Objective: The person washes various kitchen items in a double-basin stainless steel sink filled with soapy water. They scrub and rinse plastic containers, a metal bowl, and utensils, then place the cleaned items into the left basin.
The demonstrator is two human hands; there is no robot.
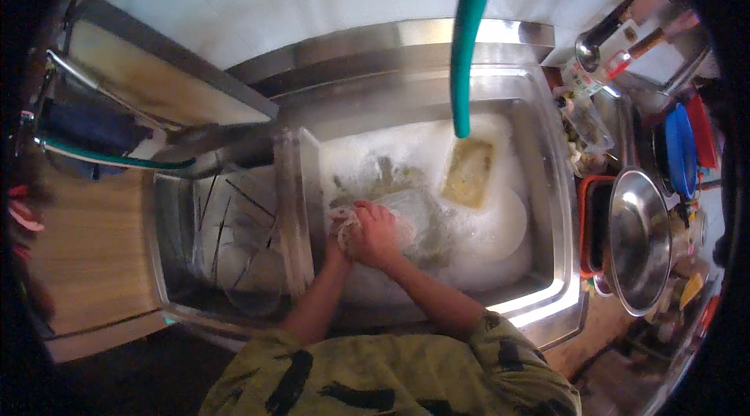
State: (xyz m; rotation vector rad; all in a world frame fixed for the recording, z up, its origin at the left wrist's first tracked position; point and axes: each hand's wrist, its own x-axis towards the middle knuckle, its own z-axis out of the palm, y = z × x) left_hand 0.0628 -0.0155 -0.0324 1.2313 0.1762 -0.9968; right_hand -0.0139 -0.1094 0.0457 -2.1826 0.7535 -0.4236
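Over the right basin of a steel double sink, my two hands meet around a whitish wet cloth or mesh. My right hand lies over it with fingers bent. My left hand is partly hidden behind the cloth and the right hand. Beneath them is sudsy water with a pale translucent item in it. A yellowish rectangular container lies in the suds to the right, near a round pale dish. A green hose hangs above that container.
The left basin holds dark thin sticks and a clear round item. A wooden counter adjoins it. On the right stand a large steel bowl, an orange-rimmed tub, a blue basin and a ladle.
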